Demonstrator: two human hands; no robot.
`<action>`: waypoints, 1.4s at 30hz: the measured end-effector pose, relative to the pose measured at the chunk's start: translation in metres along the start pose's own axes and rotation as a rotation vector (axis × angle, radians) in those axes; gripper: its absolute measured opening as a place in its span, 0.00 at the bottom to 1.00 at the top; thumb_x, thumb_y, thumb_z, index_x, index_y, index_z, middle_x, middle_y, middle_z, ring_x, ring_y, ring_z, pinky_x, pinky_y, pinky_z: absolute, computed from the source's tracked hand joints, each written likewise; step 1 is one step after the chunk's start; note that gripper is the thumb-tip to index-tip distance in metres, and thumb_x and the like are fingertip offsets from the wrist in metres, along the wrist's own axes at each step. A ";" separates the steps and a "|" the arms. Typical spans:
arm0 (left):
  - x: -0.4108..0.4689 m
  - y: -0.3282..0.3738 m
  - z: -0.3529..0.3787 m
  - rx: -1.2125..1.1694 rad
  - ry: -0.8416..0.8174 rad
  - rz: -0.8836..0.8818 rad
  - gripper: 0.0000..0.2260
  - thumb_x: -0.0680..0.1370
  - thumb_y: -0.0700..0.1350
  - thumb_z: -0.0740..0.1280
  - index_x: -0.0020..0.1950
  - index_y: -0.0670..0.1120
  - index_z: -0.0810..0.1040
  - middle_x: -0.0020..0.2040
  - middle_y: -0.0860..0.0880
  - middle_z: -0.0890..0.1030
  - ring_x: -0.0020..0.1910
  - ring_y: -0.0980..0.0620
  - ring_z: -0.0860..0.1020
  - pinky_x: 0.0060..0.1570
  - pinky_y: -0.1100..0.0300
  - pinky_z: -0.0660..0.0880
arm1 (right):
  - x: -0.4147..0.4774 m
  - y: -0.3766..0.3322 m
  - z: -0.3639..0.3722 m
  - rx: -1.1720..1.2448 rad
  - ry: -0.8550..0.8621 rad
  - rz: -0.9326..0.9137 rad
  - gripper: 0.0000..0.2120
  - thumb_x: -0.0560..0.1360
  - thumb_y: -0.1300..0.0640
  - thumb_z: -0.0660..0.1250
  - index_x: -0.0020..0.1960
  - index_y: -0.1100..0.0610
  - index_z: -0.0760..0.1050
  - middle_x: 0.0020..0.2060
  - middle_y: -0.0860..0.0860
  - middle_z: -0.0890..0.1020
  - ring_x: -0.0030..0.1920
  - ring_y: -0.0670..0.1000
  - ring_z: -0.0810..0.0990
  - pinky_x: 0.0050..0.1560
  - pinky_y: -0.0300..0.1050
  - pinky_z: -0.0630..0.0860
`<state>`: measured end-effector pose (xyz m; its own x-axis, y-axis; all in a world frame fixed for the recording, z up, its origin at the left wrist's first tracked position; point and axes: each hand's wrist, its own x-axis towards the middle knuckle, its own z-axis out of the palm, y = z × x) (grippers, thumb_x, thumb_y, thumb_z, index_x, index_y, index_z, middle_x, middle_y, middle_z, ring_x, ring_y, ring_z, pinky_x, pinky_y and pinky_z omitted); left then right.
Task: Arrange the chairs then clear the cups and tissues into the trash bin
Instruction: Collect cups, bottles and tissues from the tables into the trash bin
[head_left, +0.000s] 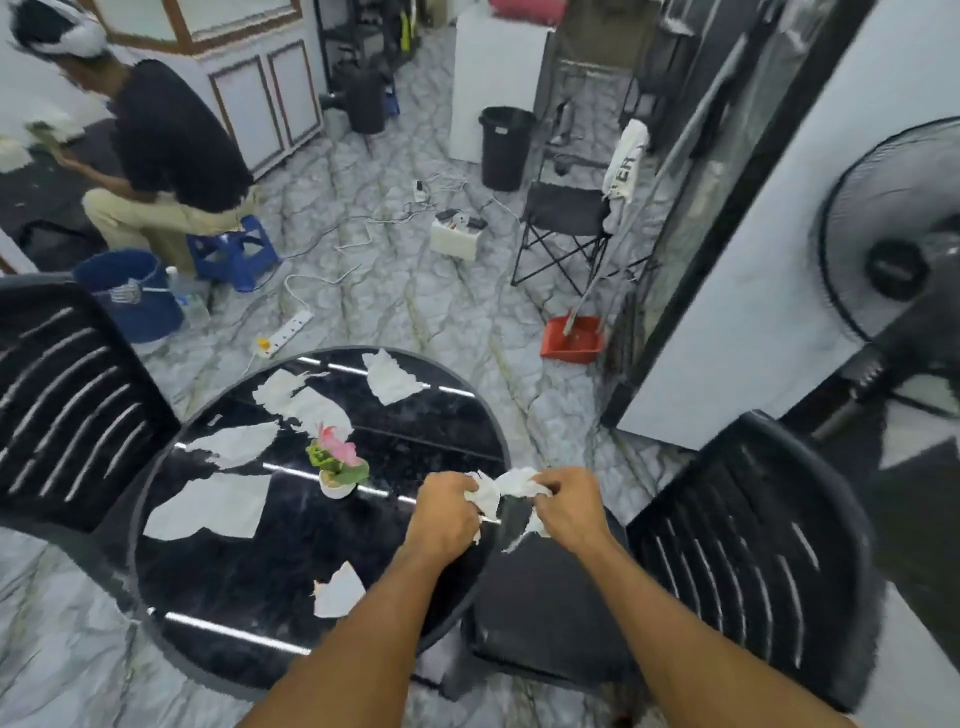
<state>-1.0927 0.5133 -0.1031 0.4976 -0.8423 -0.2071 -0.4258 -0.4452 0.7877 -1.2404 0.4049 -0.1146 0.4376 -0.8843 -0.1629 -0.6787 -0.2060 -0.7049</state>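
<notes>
Here both hands work at the near right edge of the round table (171, 530): the left hand (444, 514) and the right hand (569, 512) each have a tight grip on one crumpled tissue (498, 491) stretched between them. Thin paper pulled two ways could tear — scraps would drop to the floor or onto the chair (753, 566) beside. Further in, loose tissues (208, 506) lie flat around a small flower pot (337, 483); a careless sweep might tip it. The trash bin (506, 148) stands well apart across cables (332, 278) — a tripping risk.
</notes>
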 end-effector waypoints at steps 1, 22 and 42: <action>0.000 0.024 0.012 -0.003 -0.027 0.043 0.10 0.70 0.29 0.62 0.45 0.33 0.83 0.40 0.45 0.80 0.42 0.46 0.80 0.45 0.52 0.79 | -0.004 0.011 -0.023 0.013 0.063 0.024 0.11 0.65 0.71 0.62 0.40 0.65 0.82 0.35 0.57 0.85 0.29 0.50 0.78 0.28 0.41 0.74; -0.269 0.348 0.429 0.214 -0.711 0.909 0.07 0.65 0.40 0.60 0.28 0.45 0.75 0.30 0.47 0.80 0.30 0.50 0.74 0.30 0.65 0.62 | -0.390 0.344 -0.368 0.087 0.923 0.501 0.03 0.64 0.67 0.68 0.34 0.61 0.79 0.24 0.40 0.65 0.28 0.38 0.63 0.30 0.38 0.66; -0.547 0.336 0.698 0.511 -1.395 1.086 0.11 0.69 0.31 0.67 0.48 0.38 0.86 0.47 0.40 0.85 0.46 0.41 0.83 0.50 0.54 0.79 | -0.703 0.548 -0.316 0.489 1.201 1.283 0.09 0.67 0.66 0.71 0.45 0.61 0.86 0.35 0.46 0.82 0.32 0.38 0.72 0.25 0.29 0.66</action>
<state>-2.0352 0.6128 -0.1298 -0.9214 -0.2780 -0.2716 -0.3869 0.5889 0.7095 -2.1068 0.7813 -0.1683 -0.9192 -0.2114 -0.3323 0.0958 0.6984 -0.7093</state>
